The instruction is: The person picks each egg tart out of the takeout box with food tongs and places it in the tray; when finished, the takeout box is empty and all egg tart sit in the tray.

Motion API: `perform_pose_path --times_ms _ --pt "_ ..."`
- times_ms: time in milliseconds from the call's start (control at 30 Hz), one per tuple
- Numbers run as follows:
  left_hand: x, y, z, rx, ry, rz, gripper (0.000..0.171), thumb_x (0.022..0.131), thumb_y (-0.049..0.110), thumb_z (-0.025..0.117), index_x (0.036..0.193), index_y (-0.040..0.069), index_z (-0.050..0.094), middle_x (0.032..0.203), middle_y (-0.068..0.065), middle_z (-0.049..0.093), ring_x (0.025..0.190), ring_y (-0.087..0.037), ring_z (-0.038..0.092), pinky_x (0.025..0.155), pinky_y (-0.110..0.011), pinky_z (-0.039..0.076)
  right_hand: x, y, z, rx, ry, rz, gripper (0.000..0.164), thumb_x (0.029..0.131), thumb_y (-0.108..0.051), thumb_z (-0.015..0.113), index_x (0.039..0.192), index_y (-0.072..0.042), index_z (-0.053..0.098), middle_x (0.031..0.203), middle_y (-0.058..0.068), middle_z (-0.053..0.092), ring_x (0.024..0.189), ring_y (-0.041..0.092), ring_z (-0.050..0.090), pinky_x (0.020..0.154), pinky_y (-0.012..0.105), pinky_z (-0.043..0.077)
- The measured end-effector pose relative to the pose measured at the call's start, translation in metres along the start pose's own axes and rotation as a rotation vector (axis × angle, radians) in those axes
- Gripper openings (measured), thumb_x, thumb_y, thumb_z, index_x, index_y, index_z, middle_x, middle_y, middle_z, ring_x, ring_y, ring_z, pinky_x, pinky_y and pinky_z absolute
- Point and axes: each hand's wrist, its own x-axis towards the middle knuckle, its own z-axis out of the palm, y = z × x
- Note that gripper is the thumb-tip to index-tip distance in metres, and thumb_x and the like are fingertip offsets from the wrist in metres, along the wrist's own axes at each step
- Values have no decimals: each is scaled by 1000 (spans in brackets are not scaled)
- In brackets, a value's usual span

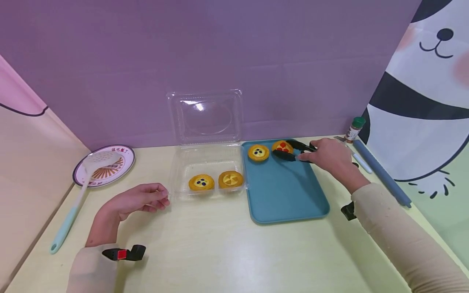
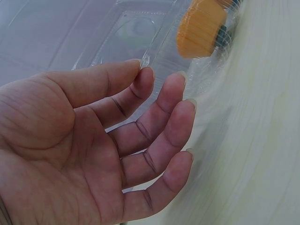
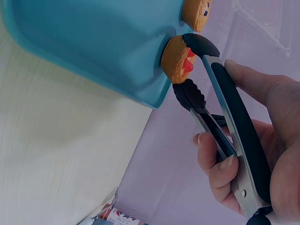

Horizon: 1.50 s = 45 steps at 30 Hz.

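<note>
My right hand [image 1: 331, 154] grips black-and-silver food tongs [image 3: 239, 122]. The tongs' black tips are on either side of a red-topped tart [image 3: 177, 60] at the far edge of the blue tray [image 1: 289, 195]. Beside it on the tray lies a tart with dark berries [image 1: 258, 153]. My left hand [image 1: 141, 199] pinches the front left corner of a clear plastic box [image 1: 187, 165] between thumb and forefinger, its other fingers loosely curved. Inside the box are another berry tart [image 1: 201, 182] and a plain yellow tart [image 1: 231, 179]. The box's lid [image 1: 207, 114] stands raised at the back.
At the left, a white slotted skimmer [image 1: 69, 219] with a pale blue handle leans over a patterned plate [image 1: 122, 156]. Along the right edge lie a blue rod [image 1: 381, 173], a white-handled utensil [image 1: 362, 162] and a green-capped spice jar [image 1: 354, 129]. A purple wall closes the back.
</note>
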Motion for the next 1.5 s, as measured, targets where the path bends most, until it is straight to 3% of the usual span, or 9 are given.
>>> perform_pose_path --times_ms 433,600,767,867,933,1000,1100,1333,1500 --pt "0 2 0 7 -6 -1 31 103 31 55 112 1 57 105 -9 67 97 -23 64 87 -35 53 -1 3 -6 28 3 -27 88 84 -67 65 145 -5 50 122 21 66 103 40 64 64 45 53" --pt "0 2 1 7 -5 -9 31 103 32 55 111 2 58 105 -9 67 98 -23 65 87 -35 53 -7 0 -14 45 53 -41 79 81 -69 67 131 -8 59 94 17 68 85 35 64 55 41 48" --pt "0 2 0 4 -11 -6 29 103 31 55 109 3 58 104 -7 68 97 -21 65 86 -35 53 -16 -9 -25 42 67 -50 91 81 -69 67 145 -6 50 81 14 65 76 31 63 49 37 46" --pt "0 3 0 8 -4 -1 28 103 31 55 109 4 58 104 -6 68 97 -21 65 86 -35 53 -24 -16 -31 46 94 -71 92 82 -67 68 149 -7 46 90 17 68 81 33 64 52 39 47" --pt "0 3 0 9 2 -5 28 103 31 55 109 4 58 104 -6 69 97 -21 65 87 -35 53 -30 -22 -34 42 109 -89 92 82 -68 67 150 -9 45 108 19 69 91 36 64 56 43 50" --pt "0 4 0 9 3 -9 28 103 31 55 110 3 58 105 -6 69 98 -22 65 87 -35 53 -36 -30 -36 40 109 -109 92 83 -69 66 151 -11 44 129 22 63 104 40 63 66 48 53" --pt "1 6 -1 6 6 -15 29 103 30 56 111 3 57 105 -6 68 98 -21 65 87 -34 53 -44 -45 -40 42 90 -149 93 83 -71 65 152 -14 43 144 23 52 113 41 60 74 52 54" --pt "0 8 -2 -1 17 -13 29 104 30 55 112 2 57 104 -5 68 97 -20 64 86 -34 53 -55 -82 -33 23 30 -291 91 80 -70 69 151 -17 46 146 17 51 116 36 61 84 50 55" --pt "-2 3 2 -8 6 -11 28 103 30 55 111 3 57 104 -6 68 97 -22 64 86 -34 52 -61 -102 -17 -9 9 -392 89 79 -69 70 150 -20 47 144 13 53 114 30 63 82 47 55"
